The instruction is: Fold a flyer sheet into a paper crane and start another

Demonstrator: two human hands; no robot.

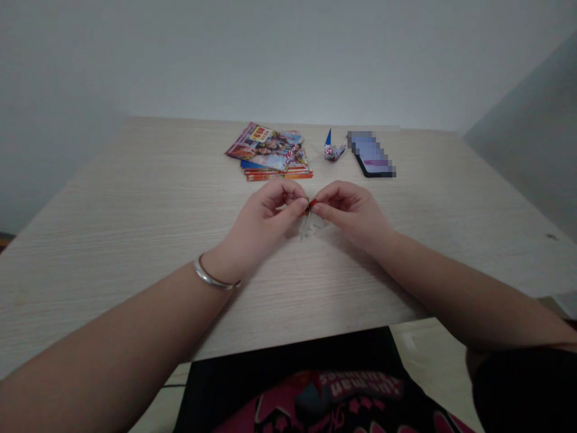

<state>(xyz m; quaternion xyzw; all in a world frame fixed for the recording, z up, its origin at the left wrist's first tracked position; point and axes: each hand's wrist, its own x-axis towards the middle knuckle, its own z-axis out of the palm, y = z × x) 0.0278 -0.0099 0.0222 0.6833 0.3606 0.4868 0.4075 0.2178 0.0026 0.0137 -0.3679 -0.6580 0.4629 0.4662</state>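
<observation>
My left hand, with a silver bangle on its wrist, pinches one side of a small folded piece of paper. From the other side, the thumb and fingers of my right hand pinch the same piece. Red shows between the fingertips, and a thin pale point hangs below them. Fingers cover most of the piece, so its full shape is hidden. Both hands are just above the table, close together in front of a stack of printed booklets.
Behind my left hand lies the stack of colourful printed booklets. To its right stands a folded paper bird with a blue point. A phone, partly pixelated, lies farther right. The pale wood-grain table meets a wall at the back.
</observation>
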